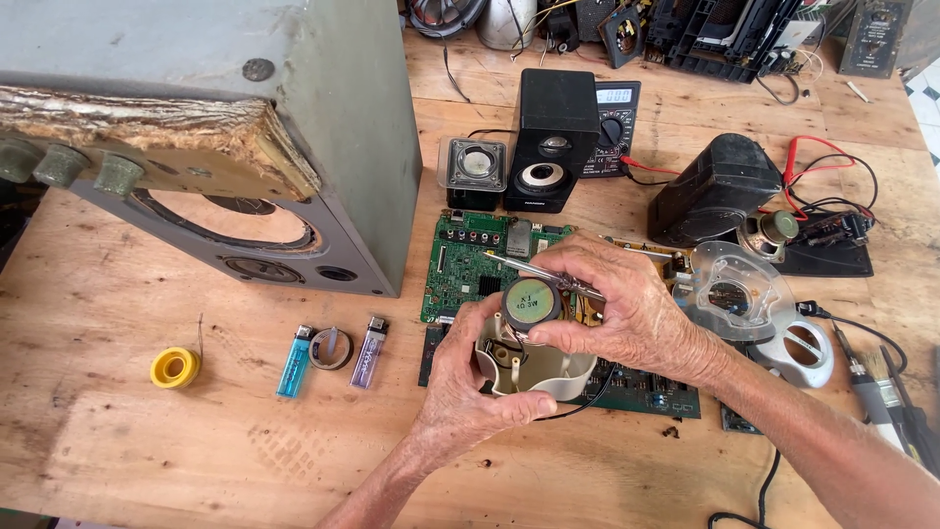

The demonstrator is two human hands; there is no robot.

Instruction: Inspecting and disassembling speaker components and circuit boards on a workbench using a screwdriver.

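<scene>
Wooden workbench, seen from above; clock directions taken from the hands at centre.

Large grey speaker cabinet at 10 o'clock, lying with its front towards the viewer, driver hole empty, top edge ragged; black speaker at 12 o'clock, upright, with a small square speaker unit just beside it on its left and a multimeter behind it; black housing at 1 o'clock, red leads trailing off it; clear plastic shell at 3 o'clock, touching a white shell.

Green circuit board flat on the bench directly under and behind the hands, a darker board just below it.

Left hand closed around a small cream plastic casing, thumb across its lower rim; casing held above the boards, open side up (wires inside, detail unclear).

Right hand gripping a small round speaker by its magnet, at the casing's mouth; the same hand pinches a thin metal tool that points towards 11 o'clock.

At 9 o'clock: blue lighter; round metal part; purple lighter; yellow solder reel, well apart.
</scene>
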